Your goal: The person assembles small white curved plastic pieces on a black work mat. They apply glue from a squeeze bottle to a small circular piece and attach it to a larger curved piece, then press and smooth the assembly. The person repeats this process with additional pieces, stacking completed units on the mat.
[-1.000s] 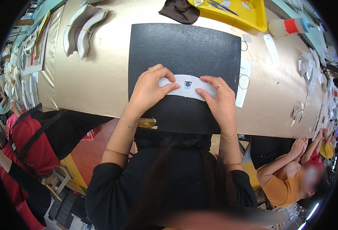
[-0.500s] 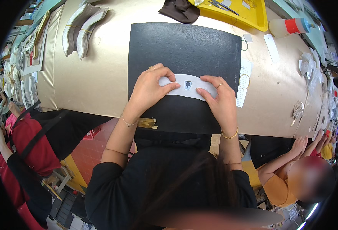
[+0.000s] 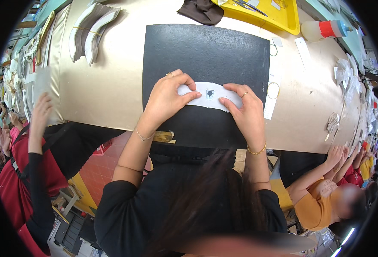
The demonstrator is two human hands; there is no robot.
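A curved, light grey piece [image 3: 211,103], like cut fabric or card, lies over the black mat [image 3: 206,47]. A small pale patch [image 3: 210,94] with a dark round-topped mark sits at its middle. My left hand [image 3: 170,95] pinches the piece's left end between thumb and fingers. At its right end, my right hand [image 3: 243,103] does the same. The fingertips hide both ends of the piece.
Two banded stacks of curved grey pieces [image 3: 84,34] lie at the far left. Behind the mat are a brown cloth [image 3: 201,11] and a yellow tray [image 3: 279,19] with scissors. A bottle [image 3: 321,30] stands far right. Co-workers sit on both sides.
My hands and the grey piece stay almost still. On the left, a co-worker's hand has risen over the table edge; the person on the right has shifted slightly.
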